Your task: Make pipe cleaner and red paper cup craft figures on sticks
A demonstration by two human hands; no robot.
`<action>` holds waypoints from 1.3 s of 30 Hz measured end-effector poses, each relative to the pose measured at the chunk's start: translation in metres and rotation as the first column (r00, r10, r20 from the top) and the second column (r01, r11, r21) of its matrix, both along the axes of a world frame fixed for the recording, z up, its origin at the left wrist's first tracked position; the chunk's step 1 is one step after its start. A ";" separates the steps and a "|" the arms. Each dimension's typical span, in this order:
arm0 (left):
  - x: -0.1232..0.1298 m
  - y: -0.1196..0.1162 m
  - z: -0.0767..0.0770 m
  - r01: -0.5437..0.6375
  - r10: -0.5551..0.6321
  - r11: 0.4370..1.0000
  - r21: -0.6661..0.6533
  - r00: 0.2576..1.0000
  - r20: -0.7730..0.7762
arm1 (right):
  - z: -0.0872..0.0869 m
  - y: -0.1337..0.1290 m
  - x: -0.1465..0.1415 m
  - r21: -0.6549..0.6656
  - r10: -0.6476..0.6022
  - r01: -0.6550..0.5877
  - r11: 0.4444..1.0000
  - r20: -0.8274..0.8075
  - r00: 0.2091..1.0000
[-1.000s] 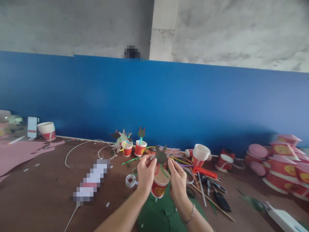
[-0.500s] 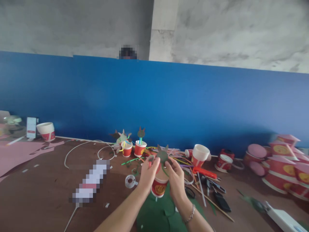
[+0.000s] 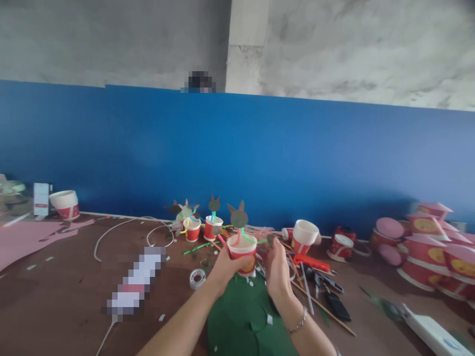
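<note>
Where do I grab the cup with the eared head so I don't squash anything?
Probably around the cup below its rim, from the left, as the left hand does. The wall there is broad and round, and the cup is upright. The eared head sits above on thin strips, so gripping higher would likely bend them.

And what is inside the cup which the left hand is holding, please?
In the cup, a reddish strip and a green strip show below a dark paper head. Lower down, the cup itself covers the view, so its bottom cannot be seen.
</note>
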State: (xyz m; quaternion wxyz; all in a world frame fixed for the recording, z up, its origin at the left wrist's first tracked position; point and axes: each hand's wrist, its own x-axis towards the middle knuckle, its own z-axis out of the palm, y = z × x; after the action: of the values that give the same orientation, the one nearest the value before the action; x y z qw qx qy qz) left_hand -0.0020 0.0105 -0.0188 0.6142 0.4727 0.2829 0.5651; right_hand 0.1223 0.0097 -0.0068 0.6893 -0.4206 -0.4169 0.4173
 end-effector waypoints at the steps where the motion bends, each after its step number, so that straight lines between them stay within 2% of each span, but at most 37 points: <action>1: -0.003 0.002 0.002 -0.039 0.039 0.999 0.000 0.998 0.040 | -0.001 0.000 0.000 -0.028 0.054 -0.053 0.998 0.006 0.999; 3: -0.010 0.005 0.006 -0.080 0.078 0.997 0.019 0.990 0.121 | -0.006 0.000 -0.002 -0.114 0.206 -0.194 0.974 0.109 0.972; 5: -0.015 0.008 0.010 -0.103 0.096 0.994 0.037 0.981 0.169 | -0.012 -0.001 -0.006 -0.221 0.380 -0.325 0.920 0.286 0.880; 7: -0.017 0.008 0.013 -0.121 0.112 0.992 0.038 0.975 0.189 | -0.020 0.000 -0.010 -0.277 0.474 -0.391 0.878 0.387 0.791; 12: -0.018 0.005 0.016 -0.123 0.120 0.992 0.004 0.975 0.186 | -0.043 0.005 -0.014 -0.246 0.429 -0.352 0.903 0.534 0.729; 15: -0.021 0.005 0.019 -0.123 0.118 0.992 0.013 0.977 0.178 | -0.058 0.009 -0.012 -0.323 0.478 -0.352 0.878 0.585 0.655; 17: -0.024 0.004 0.021 -0.122 0.114 0.992 0.031 0.977 0.180 | -0.064 0.010 -0.011 -0.351 0.498 -0.353 0.867 0.592 0.634; 20: -0.024 0.004 0.021 -0.089 0.083 0.995 0.036 0.988 0.132 | -0.060 0.009 -0.013 -0.319 0.464 -0.337 0.886 0.588 0.662; 24: -0.017 0.003 0.017 -0.072 0.072 0.997 -0.006 0.995 0.068 | -0.040 0.004 -0.017 -0.235 0.431 -0.361 0.902 0.469 0.771; 27: -0.013 0.002 0.015 -0.060 0.061 0.998 -0.013 0.995 0.074 | -0.031 0.002 -0.018 -0.215 0.445 -0.389 0.896 0.420 0.791; 31: -0.017 0.002 0.018 -0.061 0.060 0.998 0.023 0.997 0.046 | -0.040 0.004 -0.016 -0.269 0.457 -0.371 0.889 0.478 0.750; 36: -0.023 0.000 0.025 -0.085 0.080 0.993 0.081 0.995 0.068 | -0.052 0.003 -0.013 -0.473 0.629 -0.422 0.773 0.493 0.600; 37: -0.023 0.000 0.025 -0.083 0.077 0.993 0.086 0.994 0.073 | -0.051 0.003 -0.013 -0.483 0.635 -0.420 0.768 0.495 0.593; 39: -0.022 0.000 0.024 -0.062 0.058 0.995 0.079 0.997 0.051 | -0.048 0.002 -0.014 -0.454 0.599 -0.399 0.796 0.504 0.622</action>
State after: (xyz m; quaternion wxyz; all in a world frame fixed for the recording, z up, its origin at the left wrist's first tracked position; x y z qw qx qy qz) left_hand -0.0243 0.0103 0.0054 0.5842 0.4745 0.2587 0.6055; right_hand 0.1085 0.0122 -0.0544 0.2930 -0.4986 -0.6539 0.4878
